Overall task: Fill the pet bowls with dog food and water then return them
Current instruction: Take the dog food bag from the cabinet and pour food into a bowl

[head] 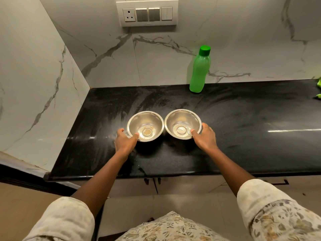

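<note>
Two steel pet bowls sit side by side on the black granite counter [243, 119], rims touching or all but touching, and each is held at its near rim: the left hand [125, 140] pinches the left bowl [145, 126] with the thumb hooked inside and the fingers around the outer wall, and the right hand [205, 138] does the same on the right bowl [182, 123]. Both bowls look empty of food and water — only a dull residue shows in the bottom of the left one and a faint streak in the right — so the filling has probably not begun. The grip is the first weak spot: a rim pinch on thin, smooth steel gives little hold, and a lifted bowl could tip or swing and knock its neighbour. The counter shows pale smears that may be damp, so a bowl pushed along it could skid. The capped green bottle [199, 70] stands well back near the marble wall, upright and tall; a hasty reach could topple it. No dog food is in sight — fetching it means leaving the bowls unattended.
</note>
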### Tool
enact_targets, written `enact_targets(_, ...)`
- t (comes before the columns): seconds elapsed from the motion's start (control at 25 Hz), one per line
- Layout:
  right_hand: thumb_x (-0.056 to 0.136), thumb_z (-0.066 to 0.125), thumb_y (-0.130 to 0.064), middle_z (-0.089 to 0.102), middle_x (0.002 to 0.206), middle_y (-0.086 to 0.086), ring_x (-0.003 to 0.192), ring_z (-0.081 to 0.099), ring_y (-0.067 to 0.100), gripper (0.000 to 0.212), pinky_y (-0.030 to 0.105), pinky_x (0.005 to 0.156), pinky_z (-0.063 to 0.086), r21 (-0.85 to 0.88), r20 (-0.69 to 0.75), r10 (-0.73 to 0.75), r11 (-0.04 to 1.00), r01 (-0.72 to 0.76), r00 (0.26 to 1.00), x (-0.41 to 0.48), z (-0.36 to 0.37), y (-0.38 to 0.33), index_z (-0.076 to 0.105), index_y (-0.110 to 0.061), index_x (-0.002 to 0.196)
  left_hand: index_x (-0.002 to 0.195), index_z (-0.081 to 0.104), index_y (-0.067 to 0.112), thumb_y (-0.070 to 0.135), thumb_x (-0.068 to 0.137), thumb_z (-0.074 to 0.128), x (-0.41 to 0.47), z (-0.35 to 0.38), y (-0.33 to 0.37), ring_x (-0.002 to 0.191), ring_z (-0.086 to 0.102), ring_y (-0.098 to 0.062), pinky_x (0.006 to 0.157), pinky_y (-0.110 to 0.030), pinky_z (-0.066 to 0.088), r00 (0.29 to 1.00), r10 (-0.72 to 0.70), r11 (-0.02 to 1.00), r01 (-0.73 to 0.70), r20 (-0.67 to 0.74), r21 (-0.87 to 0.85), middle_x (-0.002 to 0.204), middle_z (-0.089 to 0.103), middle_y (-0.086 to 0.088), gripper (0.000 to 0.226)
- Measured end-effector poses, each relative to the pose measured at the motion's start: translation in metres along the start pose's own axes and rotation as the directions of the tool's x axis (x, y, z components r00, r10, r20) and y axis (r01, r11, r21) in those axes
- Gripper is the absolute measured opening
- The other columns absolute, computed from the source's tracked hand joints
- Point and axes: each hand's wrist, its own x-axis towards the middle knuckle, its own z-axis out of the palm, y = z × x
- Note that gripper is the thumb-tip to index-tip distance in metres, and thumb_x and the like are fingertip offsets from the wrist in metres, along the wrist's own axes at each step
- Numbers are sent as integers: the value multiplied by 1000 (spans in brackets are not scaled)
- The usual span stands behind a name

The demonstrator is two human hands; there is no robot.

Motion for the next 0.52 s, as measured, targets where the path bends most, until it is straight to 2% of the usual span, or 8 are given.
enact_targets(0.12,89,63,-53,51,147,15,134,51,36,72,50,110,46,-98,-22,-109,990,106,994,-9,0,-10,47,-12,145,146,43,18,46,81,76,-12,-2,15,124,58,-35,106,-51,50,974,225,969,-224,5,99,138,59,-12,78)
enact_targets(0.24,93,66,-46,31,166,18,151,34,37,76,49,122,33,-135,-4,-193,972,191,981,-17,-2,-33,39,-12,156,145,44,19,44,80,77,-24,0,40,126,57,-33,107,-57,49,916,400,905,-399,27,144,142,54,-11,77)
enact_targets(0.36,94,68,-41,30,167,17,153,32,34,73,49,123,30,-130,-63,-346,933,336,936,-21,-7,-70,41,-11,155,153,39,21,42,83,76,-28,-5,74,150,37,-33,120,-62,33,849,527,831,-523,34,189,162,37,-15,83)
enact_targets(0.44,93,69,-40,31,167,17,153,32,32,73,51,123,30,-129,-116,-441,895,427,890,-20,-15,-100,42,-11,154,156,37,20,39,86,77,-28,-15,102,156,27,-32,125,-62,23,790,613,771,-596,-10,226,168,28,-17,83)
enact_targets(0.52,92,70,-40,32,166,17,153,32,32,73,53,123,30,-129,-163,-517,856,501,840,-16,-24,-129,43,-10,154,156,38,18,36,87,78,-29,-28,134,156,27,-33,125,-63,21,717,695,704,-665,-48,249,168,28,-18,82)
